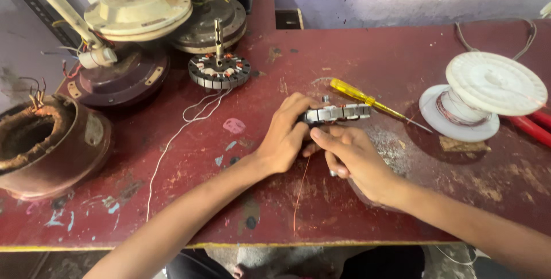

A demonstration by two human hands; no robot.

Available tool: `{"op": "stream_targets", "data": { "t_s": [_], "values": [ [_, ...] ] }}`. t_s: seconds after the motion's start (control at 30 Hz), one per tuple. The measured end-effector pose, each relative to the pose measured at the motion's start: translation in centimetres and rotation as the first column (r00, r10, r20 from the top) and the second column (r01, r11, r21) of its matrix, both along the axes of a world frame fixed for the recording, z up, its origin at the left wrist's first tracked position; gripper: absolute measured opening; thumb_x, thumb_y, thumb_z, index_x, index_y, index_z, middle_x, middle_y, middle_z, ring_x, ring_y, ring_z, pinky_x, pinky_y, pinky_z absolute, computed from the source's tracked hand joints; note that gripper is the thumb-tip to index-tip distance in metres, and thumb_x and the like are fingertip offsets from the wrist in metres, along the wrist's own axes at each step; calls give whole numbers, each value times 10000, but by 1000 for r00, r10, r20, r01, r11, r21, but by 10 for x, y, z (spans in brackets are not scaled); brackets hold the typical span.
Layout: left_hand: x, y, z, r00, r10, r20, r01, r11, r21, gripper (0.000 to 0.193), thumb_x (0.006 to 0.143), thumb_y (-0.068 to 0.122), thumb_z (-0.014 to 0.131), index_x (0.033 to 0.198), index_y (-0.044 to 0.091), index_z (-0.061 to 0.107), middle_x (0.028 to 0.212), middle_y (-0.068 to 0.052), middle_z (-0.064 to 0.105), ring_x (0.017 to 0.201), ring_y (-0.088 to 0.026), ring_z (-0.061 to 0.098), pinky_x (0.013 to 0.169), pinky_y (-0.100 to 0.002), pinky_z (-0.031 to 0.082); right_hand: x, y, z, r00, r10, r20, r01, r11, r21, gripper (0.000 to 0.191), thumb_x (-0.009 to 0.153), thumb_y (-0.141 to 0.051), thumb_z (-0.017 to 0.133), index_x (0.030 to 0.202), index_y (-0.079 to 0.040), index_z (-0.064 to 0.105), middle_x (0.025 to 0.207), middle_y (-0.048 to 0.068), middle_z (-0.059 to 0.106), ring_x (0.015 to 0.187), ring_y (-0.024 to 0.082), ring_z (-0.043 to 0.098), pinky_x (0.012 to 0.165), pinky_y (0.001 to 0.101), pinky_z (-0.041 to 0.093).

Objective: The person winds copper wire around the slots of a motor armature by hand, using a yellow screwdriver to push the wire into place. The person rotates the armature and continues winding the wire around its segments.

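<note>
Head view: hands (321, 141) hide most of stator (337, 113)

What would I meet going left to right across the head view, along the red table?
Brown motor housing → wound stator with a shaft → left hand → right hand, both on a metal stator ring → yellow screwdriver → white wire spool → red tool handles.

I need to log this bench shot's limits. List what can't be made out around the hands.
- Head view: the stator core shows only its rim; the left hand and right hand hide the rest.
- The copper wire is too thin to trace into the fingers.
- The red tool is cut off by the right edge.
</note>
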State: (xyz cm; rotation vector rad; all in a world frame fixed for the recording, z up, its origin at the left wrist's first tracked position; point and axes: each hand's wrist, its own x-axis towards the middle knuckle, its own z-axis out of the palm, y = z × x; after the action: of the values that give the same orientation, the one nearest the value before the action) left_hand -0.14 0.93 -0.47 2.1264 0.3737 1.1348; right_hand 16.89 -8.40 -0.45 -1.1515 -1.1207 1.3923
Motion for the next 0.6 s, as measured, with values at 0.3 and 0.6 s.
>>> {"op": "stream_targets", "data": {
  "t_s": [0.3, 0.6],
  "values": [
    [3, -2, 0, 999, 47, -19, -46, 998, 43, 360, 861, 108, 569, 1203, 0, 600, 1115, -163, 571, 1112, -333, 543, 1004, -425, 431, 13, -5, -16, 956, -31, 292, 23, 999, 30, 233, 978, -161, 628, 830, -1, 709, 637, 48, 645, 474, 61, 381, 426, 250, 250],
    [5, -19, -1, 975, 194, -105, -175, 969, 172, 562, 840, 213, 751, 1313, 24, 514, 1175, -174, 499, 1129, -353, 495, 985, -445, 408, -11, -63, -8, 745, 54, 665, -129, 989, 65, 82, 825, -11, 693, 755, 1, 733, 578, 72, 687, 525, 127, 600, 503, 324, 470]
  ]
}}
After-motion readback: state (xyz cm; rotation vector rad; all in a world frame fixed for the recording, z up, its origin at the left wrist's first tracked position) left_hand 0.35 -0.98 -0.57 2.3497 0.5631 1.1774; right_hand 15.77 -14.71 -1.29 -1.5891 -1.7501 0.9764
